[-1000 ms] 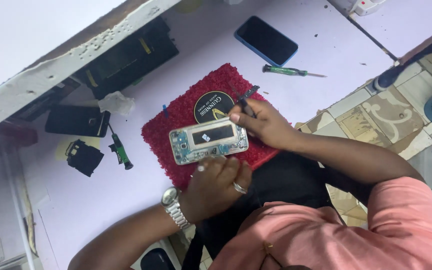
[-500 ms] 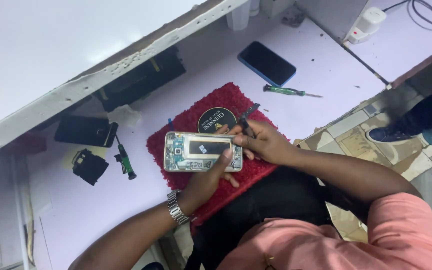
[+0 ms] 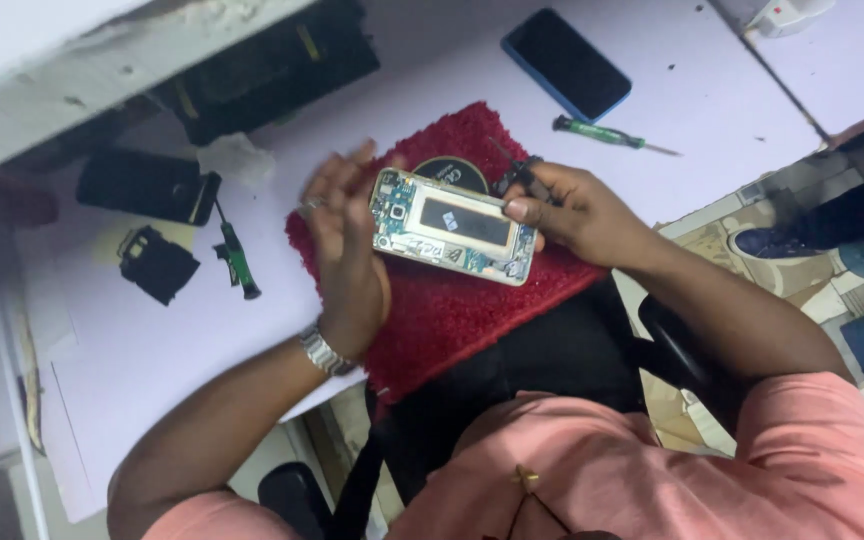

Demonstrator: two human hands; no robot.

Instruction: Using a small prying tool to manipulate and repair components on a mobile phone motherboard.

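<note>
So there's an opened-up smartphone (image 3: 452, 226), back cover off with the circuit board and a dark battery showing, held just above a red fluffy mat (image 3: 472, 300) on the pale lilac surface (image 3: 152, 350). The right hand (image 3: 577, 210) has the phone's right end, thumb pressed along the top edge, and the same hand is closed around black tweezers (image 3: 512, 172) that poke up and away from the fingers. The left hand (image 3: 347, 240) is open and flat, fingers spread, standing edge-on against the phone's left end. It's a bit blurry, so I can't say if it actually grips the phone or just touches it. There's a ring on one finger and a metal wristwatch (image 3: 320, 350) on that arm.

A round black tin (image 3: 450, 172) sits on the mat just behind the phone. Further back there's a blue-edged phone (image 3: 565, 63) lying screen up, with a green-handled screwdriver (image 3: 602, 134) near it. Over on the left: another green screwdriver (image 3: 236, 258), a small black part (image 3: 157, 264) and a dark flat phone (image 3: 147, 187), all well apart from the mat.
</note>
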